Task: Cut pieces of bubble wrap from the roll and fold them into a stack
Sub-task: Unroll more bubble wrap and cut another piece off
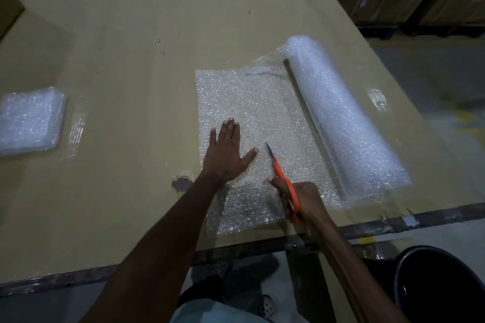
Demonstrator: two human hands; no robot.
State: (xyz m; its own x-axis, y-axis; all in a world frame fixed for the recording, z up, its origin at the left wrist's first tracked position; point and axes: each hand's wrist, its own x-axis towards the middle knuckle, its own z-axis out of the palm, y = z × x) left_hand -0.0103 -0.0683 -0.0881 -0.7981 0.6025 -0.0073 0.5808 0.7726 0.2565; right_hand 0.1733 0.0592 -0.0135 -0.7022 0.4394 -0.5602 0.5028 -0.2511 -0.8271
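Here the left hand [225, 155] lies flat with straight, spread fingers on the unrolled sheet of bubble wrap [252, 113], pressing it onto the cardboard-covered counter [131, 34]. The right hand [301, 204] has its fingers curled around the orange scissors [282, 178], whose blades point away from the person over the sheet. The roll [341, 118] lies just right of the sheet, joined to it. A stack of folded pieces [29, 120] rests far left. A dark bucket [441, 283] stands below the counter edge.
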